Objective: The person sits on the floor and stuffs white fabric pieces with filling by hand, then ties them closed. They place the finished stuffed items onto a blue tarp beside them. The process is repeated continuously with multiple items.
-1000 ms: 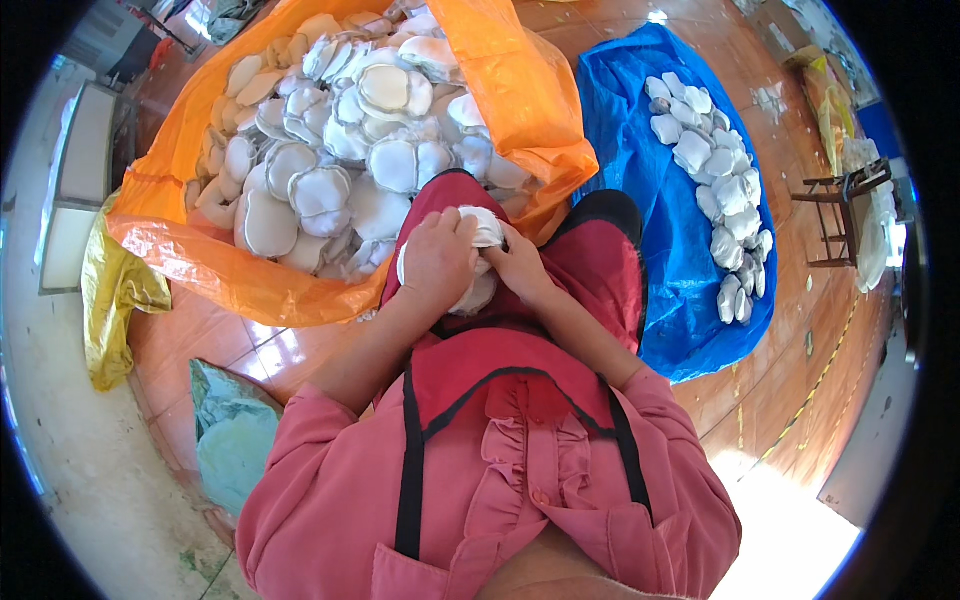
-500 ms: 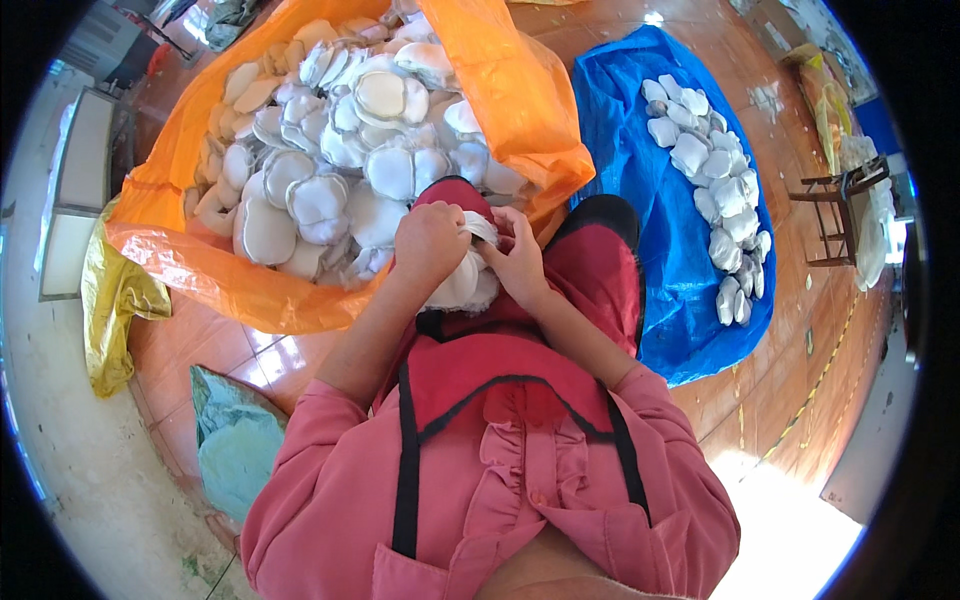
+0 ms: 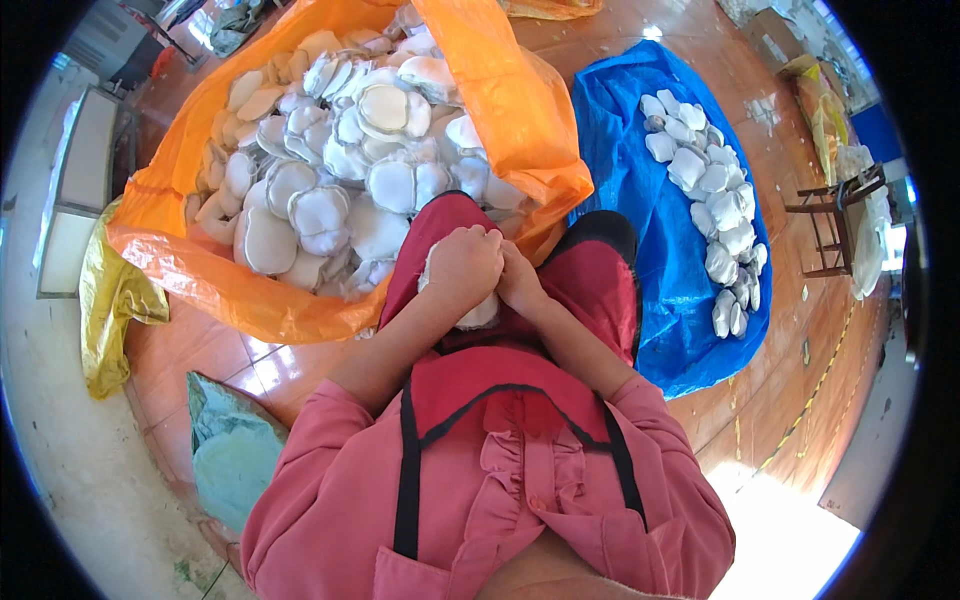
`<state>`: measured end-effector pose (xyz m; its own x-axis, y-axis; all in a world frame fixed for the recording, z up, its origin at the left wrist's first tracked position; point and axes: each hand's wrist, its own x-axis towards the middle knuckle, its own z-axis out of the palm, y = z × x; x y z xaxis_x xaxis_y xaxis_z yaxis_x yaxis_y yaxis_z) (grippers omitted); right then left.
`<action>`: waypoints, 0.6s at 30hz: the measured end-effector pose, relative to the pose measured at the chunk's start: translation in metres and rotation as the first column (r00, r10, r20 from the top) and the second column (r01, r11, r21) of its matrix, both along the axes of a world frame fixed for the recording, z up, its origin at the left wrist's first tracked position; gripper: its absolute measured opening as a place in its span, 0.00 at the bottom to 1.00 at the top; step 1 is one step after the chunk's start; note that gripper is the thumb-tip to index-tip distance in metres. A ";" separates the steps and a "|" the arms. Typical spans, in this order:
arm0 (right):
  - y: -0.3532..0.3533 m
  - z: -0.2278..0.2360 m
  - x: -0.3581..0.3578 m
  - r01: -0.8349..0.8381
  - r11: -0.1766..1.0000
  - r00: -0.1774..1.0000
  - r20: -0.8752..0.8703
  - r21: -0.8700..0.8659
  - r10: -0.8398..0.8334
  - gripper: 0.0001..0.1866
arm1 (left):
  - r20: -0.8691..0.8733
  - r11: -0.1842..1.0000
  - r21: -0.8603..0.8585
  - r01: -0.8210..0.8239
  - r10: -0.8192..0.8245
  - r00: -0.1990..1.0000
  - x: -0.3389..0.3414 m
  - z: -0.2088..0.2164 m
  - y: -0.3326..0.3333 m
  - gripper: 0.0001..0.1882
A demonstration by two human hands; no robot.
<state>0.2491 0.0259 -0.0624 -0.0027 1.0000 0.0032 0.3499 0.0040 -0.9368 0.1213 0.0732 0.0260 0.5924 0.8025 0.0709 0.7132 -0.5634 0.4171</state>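
Under L hand (image 3: pixel 467 263), white padding (image 3: pixel 480 315) pt. hidden, R hand (image 3: pixel 519 278) adj.

A pink shirt (image 3: pixel 330 480) has ruffles (image 3: pixel 500 462) beside its buttoned front and loose sleeves (image 3: pixel 310 425); over it sits a red apron (image 3: pixel 465 378) with black edging (image 3: pixel 510 387) and black straps (image 3: pixel 406 490).

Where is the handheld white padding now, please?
In the head view, the white padding is near centre, partly under the left hand, over the red-covered lap, beside the orange sack.
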 end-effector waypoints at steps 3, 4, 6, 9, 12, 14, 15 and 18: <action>0.001 -0.011 0.003 0.103 0.990 0.993 0.060 -0.096 -0.098 0.13 | 0.169 0.999 0.035 -0.018 0.012 0.986 -0.005 -0.005 0.002 0.06; 0.001 -0.018 0.006 0.165 0.973 0.984 0.092 -0.162 -0.152 0.13 | 0.259 0.994 0.101 -0.047 0.019 0.966 -0.011 -0.008 0.004 0.06; 0.002 -0.025 0.010 0.236 0.948 0.968 0.136 -0.215 -0.211 0.12 | 0.397 0.978 0.134 -0.162 0.096 0.913 -0.026 -0.013 0.005 0.07; 0.000 -0.041 0.016 0.224 0.946 0.974 0.075 -0.233 -0.212 0.13 | 0.449 0.900 -0.200 -0.389 0.436 0.780 -0.055 -0.032 -0.001 0.11; -0.007 -0.054 0.009 0.193 0.931 0.930 -0.244 -0.310 -0.275 0.14 | 0.258 0.654 -0.691 -0.306 0.620 0.741 -0.073 -0.041 -0.005 0.17; -0.009 -0.053 0.004 0.159 0.912 0.855 -0.408 -0.379 -0.319 0.15 | 0.228 0.634 -0.731 -0.252 0.575 0.786 -0.074 -0.041 -0.013 0.20; -0.009 -0.048 0.001 0.135 0.902 0.807 -0.484 -0.409 -0.340 0.16 | 0.214 0.623 -0.749 -0.228 0.552 0.806 -0.074 -0.040 -0.015 0.22; -0.008 -0.022 -0.004 0.060 0.860 0.634 -0.646 -0.507 -0.425 0.16 | 0.251 0.565 -0.791 -0.234 0.649 0.718 -0.066 -0.060 -0.015 0.28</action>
<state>0.2452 0.0180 -0.0841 0.0611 0.8618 -0.5035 -0.4999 -0.4102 -0.7628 0.0557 0.0577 -0.0339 0.1917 0.8740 -0.4466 0.3707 0.3568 0.8575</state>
